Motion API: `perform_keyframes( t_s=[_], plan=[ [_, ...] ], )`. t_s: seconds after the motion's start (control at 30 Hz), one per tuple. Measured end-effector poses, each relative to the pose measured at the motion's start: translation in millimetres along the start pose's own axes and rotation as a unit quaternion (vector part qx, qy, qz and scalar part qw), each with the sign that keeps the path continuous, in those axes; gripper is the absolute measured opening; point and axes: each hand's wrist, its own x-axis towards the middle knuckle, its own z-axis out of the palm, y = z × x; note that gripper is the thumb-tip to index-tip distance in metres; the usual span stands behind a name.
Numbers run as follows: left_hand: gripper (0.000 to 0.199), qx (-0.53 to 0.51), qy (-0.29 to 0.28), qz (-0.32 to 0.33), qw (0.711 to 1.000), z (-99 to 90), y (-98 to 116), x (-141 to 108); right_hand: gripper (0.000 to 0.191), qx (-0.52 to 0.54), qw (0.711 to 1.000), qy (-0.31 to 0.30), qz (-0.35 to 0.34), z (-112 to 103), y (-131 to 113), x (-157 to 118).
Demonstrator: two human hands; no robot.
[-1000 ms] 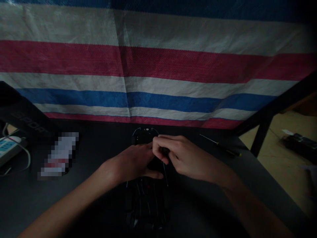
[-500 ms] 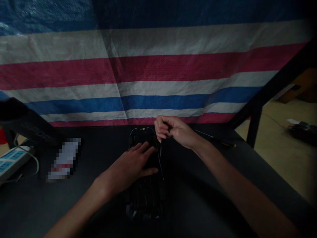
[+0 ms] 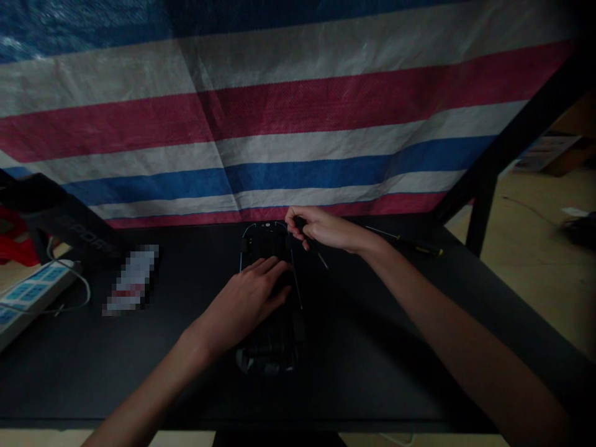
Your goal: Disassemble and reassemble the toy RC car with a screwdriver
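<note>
A long black device with a shiny curved rim, like the underside of a toy car, lies on the dark table. My left hand rests across its middle, fingers spread and slightly bent, covering part of it. Beyond its far right corner, my right hand is closed around the dark handle of a screwdriver, whose thin metal shaft points down and toward the right, away from the device. Farther right, a second screwdriver with a black and yellow handle lies on the table.
A white power strip with a cable sits at the left edge, near a dark tube-like object and a pixelated item. Striped sheeting hangs behind the table. A black frame leg stands at the right.
The view has shifted, showing the table's near edge. My right hand has turned, and the screwdriver shaft now points down to the right. My left hand's thumb has drawn in.
</note>
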Motion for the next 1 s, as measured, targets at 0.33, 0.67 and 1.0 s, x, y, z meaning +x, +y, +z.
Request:
perform_keyframes(
  t_s=[0.33, 0.67, 1.0],
  plan=[
    [0.02, -0.026, -0.001, -0.006, 1.0, -0.5, -7.2, 7.3, 0.032, -0.068, 0.998, -0.014, -0.013, -0.5, 4.6, 0.5],
    [0.016, 0.002, 0.013, -0.06, 0.998, -1.5, -2.0, 15.8, 0.03, -0.075, 0.997, 0.014, -0.03, -0.9, 0.7, 1.4],
    [0.02, -0.006, -0.015, -0.068, 0.998, -1.5, -5.2, 21.3, 0.03, -0.076, 0.997, 0.009, -0.017, 4.7, -1.5, 1.2]
  ],
)
